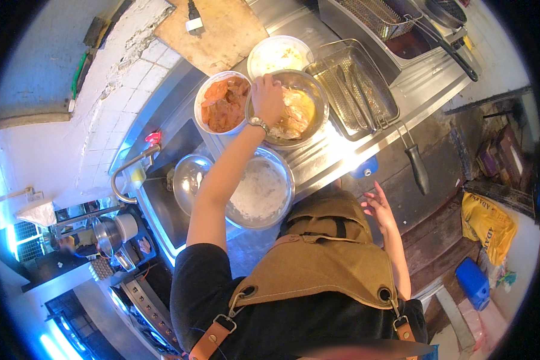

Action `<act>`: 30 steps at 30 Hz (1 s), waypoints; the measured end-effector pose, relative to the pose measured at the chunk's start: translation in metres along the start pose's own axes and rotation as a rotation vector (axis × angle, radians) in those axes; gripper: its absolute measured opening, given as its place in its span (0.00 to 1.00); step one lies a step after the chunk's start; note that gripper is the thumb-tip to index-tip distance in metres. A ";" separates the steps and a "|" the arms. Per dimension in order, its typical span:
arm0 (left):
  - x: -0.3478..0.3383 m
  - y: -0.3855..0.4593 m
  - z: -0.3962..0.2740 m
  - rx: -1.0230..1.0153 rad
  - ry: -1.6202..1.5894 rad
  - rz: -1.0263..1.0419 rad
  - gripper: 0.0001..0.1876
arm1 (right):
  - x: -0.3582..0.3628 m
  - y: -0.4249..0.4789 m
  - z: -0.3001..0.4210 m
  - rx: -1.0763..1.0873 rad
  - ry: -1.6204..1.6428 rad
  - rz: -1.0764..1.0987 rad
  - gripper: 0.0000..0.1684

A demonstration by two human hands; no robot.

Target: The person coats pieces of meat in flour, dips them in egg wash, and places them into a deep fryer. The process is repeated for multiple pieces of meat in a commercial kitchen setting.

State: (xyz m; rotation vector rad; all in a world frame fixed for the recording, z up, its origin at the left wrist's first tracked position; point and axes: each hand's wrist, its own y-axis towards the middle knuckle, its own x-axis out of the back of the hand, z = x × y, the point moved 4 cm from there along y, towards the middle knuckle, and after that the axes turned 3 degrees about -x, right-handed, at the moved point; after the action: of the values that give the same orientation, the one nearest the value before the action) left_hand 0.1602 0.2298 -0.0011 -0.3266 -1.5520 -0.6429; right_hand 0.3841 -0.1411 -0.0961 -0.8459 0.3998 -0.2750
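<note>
My left hand (267, 100) reaches over the left side of a steel bowl (320, 121) with pale, flour-like coated pieces and yellow liquid (297, 112); its fingertips are hard to make out, so its grip is unclear. Left of it stands a white tub (198, 105) of raw meat pieces in reddish marinade (225, 104). Behind is a white container (257, 56) with a pale content. Nearer me, a large steel bowl (288, 198) holds white powder (257, 193). My right hand (379, 206) hangs beside the apron, away from the counter, fingers apart and holding nothing.
A fryer basket (389, 96) with tongs (355, 96) lies on a tray at the right, its handle (417, 168) jutting past the counter edge. Behind it is a fryer (364, 31). A wooden board (216, 31) lies at the back; a sink (162, 211) and faucet (121, 173) are at left.
</note>
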 end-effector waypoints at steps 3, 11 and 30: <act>-0.007 0.000 -0.014 -0.123 0.048 -0.114 0.06 | 0.007 -0.003 -0.010 -0.014 0.012 -0.008 0.38; -0.035 0.009 -0.031 -0.354 0.109 -0.025 0.04 | 0.011 -0.010 -0.021 -0.023 0.083 -0.029 0.38; 0.002 0.013 0.009 -0.419 0.085 0.194 0.08 | 0.014 -0.001 -0.018 0.014 0.073 -0.025 0.39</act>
State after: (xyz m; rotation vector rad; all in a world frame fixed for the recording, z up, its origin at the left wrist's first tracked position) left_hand 0.1600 0.2450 0.0036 -0.7462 -1.2780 -0.8161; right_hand 0.3890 -0.1591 -0.1089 -0.8294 0.4551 -0.3318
